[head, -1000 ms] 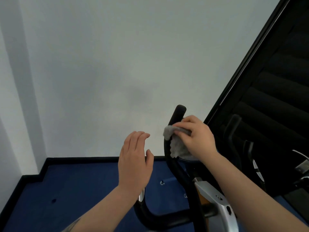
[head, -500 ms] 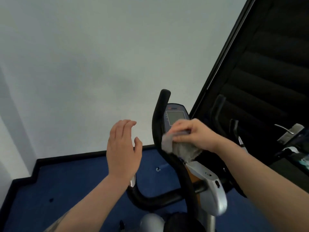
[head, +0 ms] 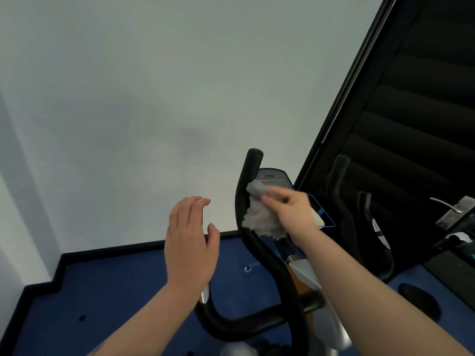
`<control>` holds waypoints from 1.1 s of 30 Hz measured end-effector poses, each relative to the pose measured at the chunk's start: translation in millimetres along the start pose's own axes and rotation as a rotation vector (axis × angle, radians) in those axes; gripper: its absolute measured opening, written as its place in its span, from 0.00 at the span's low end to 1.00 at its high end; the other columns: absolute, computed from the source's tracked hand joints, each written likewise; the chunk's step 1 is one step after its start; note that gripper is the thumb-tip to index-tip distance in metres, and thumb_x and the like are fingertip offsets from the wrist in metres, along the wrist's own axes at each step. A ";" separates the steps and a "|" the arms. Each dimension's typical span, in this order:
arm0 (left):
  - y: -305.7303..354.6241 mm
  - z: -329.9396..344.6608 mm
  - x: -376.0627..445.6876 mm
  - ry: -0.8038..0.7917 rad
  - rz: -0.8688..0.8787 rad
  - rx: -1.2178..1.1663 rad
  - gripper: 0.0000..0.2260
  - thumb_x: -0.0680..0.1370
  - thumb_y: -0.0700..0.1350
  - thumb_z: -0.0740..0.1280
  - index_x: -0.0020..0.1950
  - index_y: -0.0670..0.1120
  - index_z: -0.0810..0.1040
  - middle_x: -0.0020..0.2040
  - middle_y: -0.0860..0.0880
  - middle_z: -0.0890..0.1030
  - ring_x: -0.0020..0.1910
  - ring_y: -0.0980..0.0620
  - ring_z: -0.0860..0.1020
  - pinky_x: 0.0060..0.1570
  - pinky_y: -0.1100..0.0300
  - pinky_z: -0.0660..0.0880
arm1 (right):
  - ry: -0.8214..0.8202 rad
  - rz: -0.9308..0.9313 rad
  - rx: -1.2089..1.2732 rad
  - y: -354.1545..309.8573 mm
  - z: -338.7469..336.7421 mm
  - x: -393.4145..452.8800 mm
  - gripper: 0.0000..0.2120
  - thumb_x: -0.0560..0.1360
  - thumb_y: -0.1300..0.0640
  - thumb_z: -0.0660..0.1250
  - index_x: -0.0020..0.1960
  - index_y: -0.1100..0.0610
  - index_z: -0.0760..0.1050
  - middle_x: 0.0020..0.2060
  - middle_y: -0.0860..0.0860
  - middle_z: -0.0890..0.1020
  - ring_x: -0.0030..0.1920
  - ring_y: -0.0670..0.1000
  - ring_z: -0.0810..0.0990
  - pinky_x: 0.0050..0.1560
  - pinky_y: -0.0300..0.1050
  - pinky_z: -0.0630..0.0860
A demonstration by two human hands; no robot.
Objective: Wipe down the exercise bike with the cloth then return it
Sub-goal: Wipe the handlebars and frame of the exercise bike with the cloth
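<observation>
The exercise bike's black curved handlebar (head: 259, 247) rises in the centre, with its display console (head: 273, 177) just behind the top. My right hand (head: 290, 211) grips a crumpled grey cloth (head: 261, 217) and presses it against the console face, beside the handlebar. My left hand (head: 190, 242) hovers to the left of the handlebar, fingers together and slightly curled, holding nothing and touching nothing. The bike's silver frame (head: 308, 276) shows below my right forearm.
A white wall (head: 154, 98) stands close ahead, with a black skirting (head: 128, 250) over blue floor (head: 102, 304). A dark slatted panel (head: 411, 124) fills the right. A door handle (head: 452, 209) juts in at the right edge.
My right hand has slid the cloth from the handlebar onto the console and rubbed across it. The view has shifted slightly. My left hand has stayed hovering.
</observation>
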State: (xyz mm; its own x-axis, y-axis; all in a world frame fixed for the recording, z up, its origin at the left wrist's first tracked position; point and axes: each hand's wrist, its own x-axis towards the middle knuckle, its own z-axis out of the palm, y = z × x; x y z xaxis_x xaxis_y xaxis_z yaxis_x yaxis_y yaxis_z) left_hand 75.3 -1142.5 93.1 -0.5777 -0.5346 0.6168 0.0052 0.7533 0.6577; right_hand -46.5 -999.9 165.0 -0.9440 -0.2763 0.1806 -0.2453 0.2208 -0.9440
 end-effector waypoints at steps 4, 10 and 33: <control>-0.2 0.2 0.2 0.003 -0.006 0.003 0.19 0.73 0.37 0.66 0.64 0.47 0.71 0.62 0.52 0.72 0.66 0.51 0.67 0.61 0.53 0.73 | 0.107 -0.030 0.425 -37.4 7.8 23.1 0.07 0.76 0.63 0.67 0.49 0.57 0.82 0.38 0.51 0.86 0.40 0.50 0.85 0.40 0.45 0.82; -1.2 0.5 0.6 0.006 0.000 0.006 0.20 0.73 0.37 0.66 0.64 0.47 0.71 0.62 0.52 0.73 0.66 0.51 0.67 0.63 0.55 0.71 | -0.047 0.060 -0.028 -11.6 13.4 7.2 0.05 0.76 0.60 0.67 0.48 0.58 0.83 0.40 0.58 0.85 0.42 0.57 0.84 0.40 0.51 0.82; -3.3 -0.4 -0.8 0.004 0.025 0.029 0.20 0.73 0.38 0.65 0.64 0.48 0.71 0.62 0.52 0.72 0.66 0.50 0.67 0.62 0.55 0.71 | -0.641 -0.588 -1.125 -54.7 2.6 -7.6 0.10 0.76 0.52 0.65 0.53 0.41 0.80 0.47 0.40 0.72 0.49 0.47 0.75 0.43 0.45 0.70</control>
State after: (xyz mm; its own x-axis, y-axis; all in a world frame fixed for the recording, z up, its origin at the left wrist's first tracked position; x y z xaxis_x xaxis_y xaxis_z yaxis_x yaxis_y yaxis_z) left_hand 76.1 -1144.7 90.6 -0.5742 -0.5172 0.6347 -0.0042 0.7770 0.6294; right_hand -25.3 -1012.3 214.5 -0.4576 -0.8889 0.0225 -0.8891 0.4576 -0.0023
